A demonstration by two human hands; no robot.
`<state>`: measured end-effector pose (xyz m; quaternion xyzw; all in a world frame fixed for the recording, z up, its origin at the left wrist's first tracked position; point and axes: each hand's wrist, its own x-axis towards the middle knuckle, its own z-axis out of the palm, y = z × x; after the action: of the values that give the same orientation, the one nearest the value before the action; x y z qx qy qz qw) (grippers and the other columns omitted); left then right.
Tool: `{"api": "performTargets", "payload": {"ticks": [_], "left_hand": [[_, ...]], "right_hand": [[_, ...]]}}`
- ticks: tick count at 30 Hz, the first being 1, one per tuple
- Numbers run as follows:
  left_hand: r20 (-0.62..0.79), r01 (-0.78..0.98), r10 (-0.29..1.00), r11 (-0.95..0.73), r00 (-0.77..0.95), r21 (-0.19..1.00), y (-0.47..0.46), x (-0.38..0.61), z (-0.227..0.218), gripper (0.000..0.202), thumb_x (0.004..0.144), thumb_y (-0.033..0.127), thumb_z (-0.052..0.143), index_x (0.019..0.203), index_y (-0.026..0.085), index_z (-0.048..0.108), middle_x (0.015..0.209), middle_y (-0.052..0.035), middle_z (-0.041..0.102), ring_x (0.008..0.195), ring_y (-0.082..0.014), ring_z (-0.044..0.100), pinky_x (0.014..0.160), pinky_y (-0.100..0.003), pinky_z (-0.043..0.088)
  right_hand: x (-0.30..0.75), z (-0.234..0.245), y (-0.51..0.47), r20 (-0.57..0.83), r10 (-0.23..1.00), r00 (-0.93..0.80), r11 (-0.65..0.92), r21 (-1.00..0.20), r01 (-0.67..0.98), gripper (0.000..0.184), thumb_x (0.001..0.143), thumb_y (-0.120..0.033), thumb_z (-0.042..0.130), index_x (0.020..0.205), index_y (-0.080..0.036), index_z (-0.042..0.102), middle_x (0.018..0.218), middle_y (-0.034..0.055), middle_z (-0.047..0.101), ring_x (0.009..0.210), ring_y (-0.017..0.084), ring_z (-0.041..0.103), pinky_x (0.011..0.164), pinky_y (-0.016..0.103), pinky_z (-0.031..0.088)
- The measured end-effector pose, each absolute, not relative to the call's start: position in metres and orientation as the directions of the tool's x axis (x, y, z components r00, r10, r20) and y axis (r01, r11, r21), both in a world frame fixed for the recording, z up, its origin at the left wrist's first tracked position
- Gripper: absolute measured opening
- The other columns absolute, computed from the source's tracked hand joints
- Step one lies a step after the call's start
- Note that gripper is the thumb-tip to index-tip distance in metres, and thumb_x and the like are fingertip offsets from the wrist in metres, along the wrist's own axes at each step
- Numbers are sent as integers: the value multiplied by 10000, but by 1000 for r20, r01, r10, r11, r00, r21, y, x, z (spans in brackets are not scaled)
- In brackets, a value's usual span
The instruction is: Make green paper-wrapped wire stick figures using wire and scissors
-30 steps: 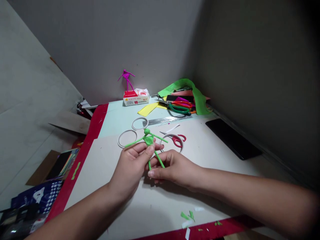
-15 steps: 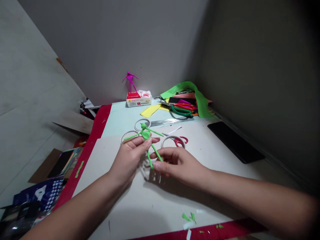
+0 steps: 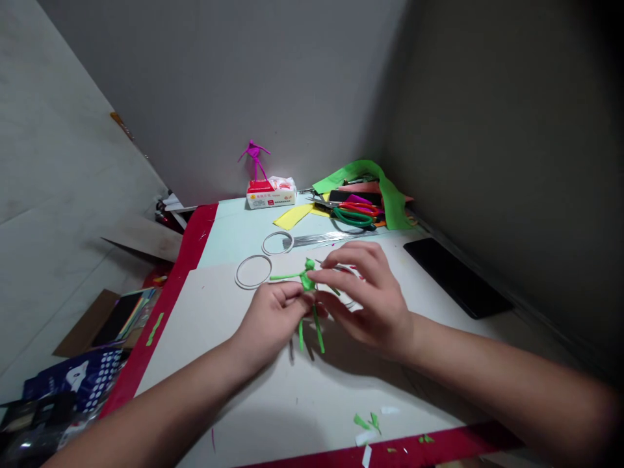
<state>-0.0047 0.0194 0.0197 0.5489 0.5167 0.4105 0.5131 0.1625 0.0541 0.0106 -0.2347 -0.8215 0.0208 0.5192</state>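
Note:
A small green paper-wrapped figure (image 3: 307,281) with thin arms and legs stands upright above the table's middle. My left hand (image 3: 273,315) pinches it at the lower body, thumb in front. One green arm points left over that hand; both legs hang below. My right hand (image 3: 373,296) is at the figure's right side, its fingers apart and curved. Its index fingertip appears to touch the figure's chest, and the other green arm partly shows under the fingers. Red-handled scissors and a tape ring are mostly hidden behind this hand.
Two pale rings (image 3: 253,272) lie beyond my left hand, near thin wires (image 3: 326,240). Behind them are a white-and-red box (image 3: 271,197) beneath a magenta figure (image 3: 254,153), and green-handled scissors (image 3: 351,216). A black phone (image 3: 455,276) lies right; green scraps (image 3: 361,422) lie in front.
The green figure has moved right and slightly nearer, with my left hand still on it. My right hand has left the legs and risen to the figure's upper body, its fingers spreading.

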Motion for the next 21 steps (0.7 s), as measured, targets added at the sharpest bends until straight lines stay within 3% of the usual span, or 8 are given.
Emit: {"api": "performTargets", "payload": {"ticks": [2, 4, 12, 21], "left_hand": [[-36, 241, 991, 5, 125, 971, 17, 0, 15, 167, 796, 158, 562, 660, 141, 657, 646, -12, 638, 637, -147, 552, 622, -264, 433], [-4, 289, 993, -30, 117, 957, 15, 2, 9, 151, 750, 108, 556, 622, 148, 625, 632, 1, 609, 629, -140, 533, 590, -250, 406], [-119, 238, 974, 71, 193, 969, 15, 7, 4, 172, 740, 121, 559, 608, 134, 668, 587, -18, 635, 580, -143, 553, 567, -255, 400], [-231, -10, 951, 238, 207, 971, 20, -1, 12, 124, 709, 196, 672, 606, 127, 677, 555, -18, 630, 536, -117, 547, 543, -226, 401]], "right_hand": [[160, 6, 51, 852, 318, -416, 895, -124, 429, 308, 807, -107, 629, 1097, -210, 653, 1037, 71, 674, 1036, 245, 527, 896, 438, 375], [157, 3, 49, 830, 313, -462, 883, -75, 463, 296, 835, -105, 602, 1107, -211, 646, 993, 40, 705, 1054, 239, 537, 934, 457, 314], [161, 9, 56, 708, 414, -573, 883, -160, 441, 285, 831, -57, 527, 1042, -201, 654, 845, 16, 674, 975, 205, 567, 948, 483, 218], [165, 12, 53, 763, 316, -564, 911, -79, 404, 280, 888, -73, 469, 731, -218, 651, 775, -22, 600, 728, 96, 572, 989, 493, 206]]}}
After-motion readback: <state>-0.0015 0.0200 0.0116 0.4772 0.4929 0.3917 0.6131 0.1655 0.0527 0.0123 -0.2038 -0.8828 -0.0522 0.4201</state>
